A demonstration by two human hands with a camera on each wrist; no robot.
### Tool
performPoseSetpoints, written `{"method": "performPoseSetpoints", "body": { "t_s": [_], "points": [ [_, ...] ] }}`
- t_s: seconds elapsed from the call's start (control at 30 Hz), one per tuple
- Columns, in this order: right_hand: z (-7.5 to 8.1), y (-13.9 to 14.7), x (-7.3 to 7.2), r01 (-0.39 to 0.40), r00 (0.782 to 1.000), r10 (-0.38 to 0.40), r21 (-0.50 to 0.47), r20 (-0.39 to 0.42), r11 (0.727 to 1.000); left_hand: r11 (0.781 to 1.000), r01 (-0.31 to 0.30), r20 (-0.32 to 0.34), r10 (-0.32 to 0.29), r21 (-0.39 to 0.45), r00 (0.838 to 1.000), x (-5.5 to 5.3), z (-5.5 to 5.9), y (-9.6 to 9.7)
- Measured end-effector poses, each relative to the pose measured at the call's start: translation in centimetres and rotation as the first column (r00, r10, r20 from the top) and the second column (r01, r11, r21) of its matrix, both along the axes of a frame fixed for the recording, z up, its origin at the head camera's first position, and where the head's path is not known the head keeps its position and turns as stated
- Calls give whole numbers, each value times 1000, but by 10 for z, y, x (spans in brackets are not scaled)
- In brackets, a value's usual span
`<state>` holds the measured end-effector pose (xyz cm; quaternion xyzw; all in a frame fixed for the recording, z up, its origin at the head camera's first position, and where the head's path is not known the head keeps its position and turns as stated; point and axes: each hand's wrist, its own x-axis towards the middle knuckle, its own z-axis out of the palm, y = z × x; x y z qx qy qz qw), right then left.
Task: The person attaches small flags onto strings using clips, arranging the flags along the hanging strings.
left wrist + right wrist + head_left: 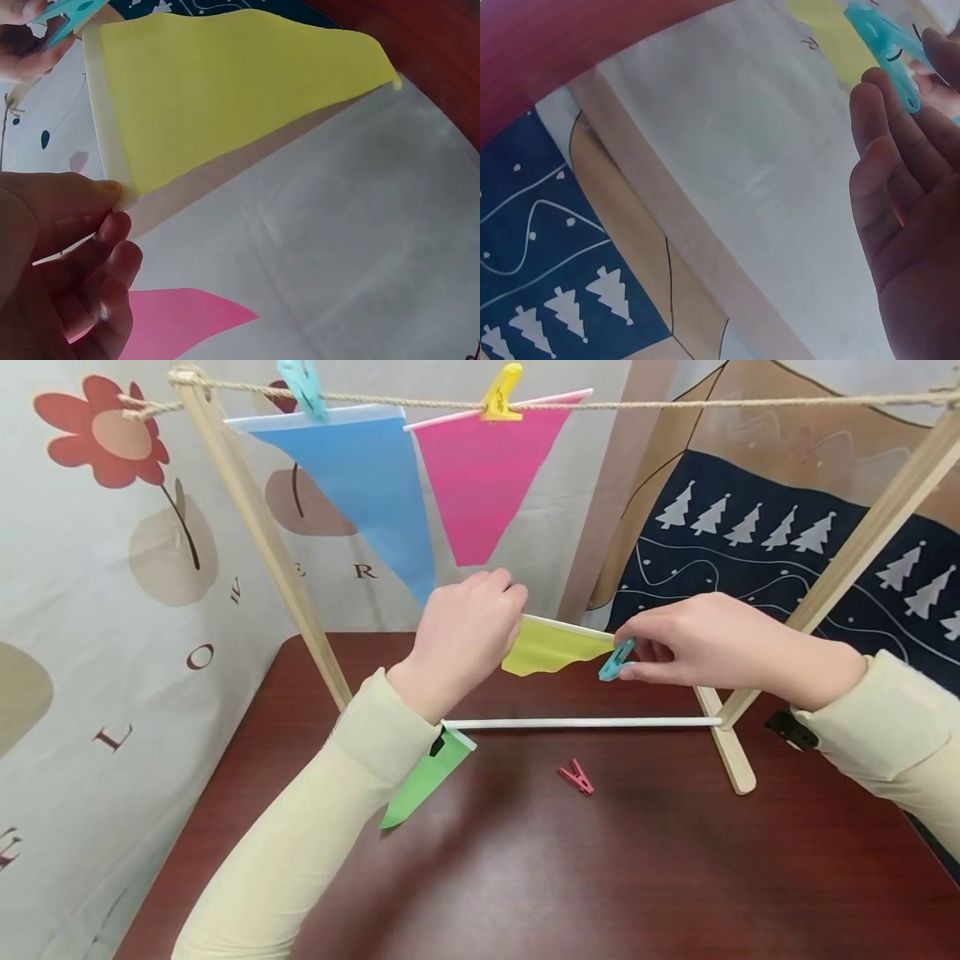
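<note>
My left hand (pixel 467 635) pinches one end of the white top strip of a yellow pennant (pixel 555 647) between thumb and finger, as the left wrist view also shows. The pennant hangs below the rope, its free tip pointing down. At its other end, my right hand (pixel 708 639) holds a teal clothespin (pixel 617 662) by its handles. Whether that clothespin touches the strip I cannot tell. Above, a blue pennant (pixel 367 468) hangs from the rope (pixel 420 400) by a light blue clothespin (pixel 303 389), and a pink pennant (pixel 491 468) by a yellow clothespin (pixel 502 393).
A red clothespin (pixel 577 777) and a green pennant (pixel 427 781) lie on the dark red table (pixel 600 877). Wooden posts (pixel 262 535) at both sides carry the rope, and a white rod (pixel 585 723) runs low between them. Printed cloth (pixel 82 610) stands behind.
</note>
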<state>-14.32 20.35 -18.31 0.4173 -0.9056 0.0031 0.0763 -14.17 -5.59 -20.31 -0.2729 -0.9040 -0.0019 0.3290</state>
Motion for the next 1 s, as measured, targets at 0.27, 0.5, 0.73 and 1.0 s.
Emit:
{"method": "performPoseSetpoints", "body": {
  "t_s": [0.27, 0.5, 0.73, 1.0],
  "points": [
    [3, -3, 1, -77, 997, 78, 44, -28, 996, 999, 12, -8, -12, -40, 1000, -5, 13, 5],
    [12, -5, 0, -103, 993, 107, 71, -58, 992, 998, 21, -56, -24, -56, 998, -5, 23, 12],
    [30, -4, 3, -61, 992, 67, 64, -108, 996, 996, 21, -7, -21, -82, 1000, -1, 38, 19],
    [44, -8, 6, -78, 981, 90, 77, -173, 994, 994, 6, 10, -5, -105, 1000, 1, 60, 20]
  ]
}}
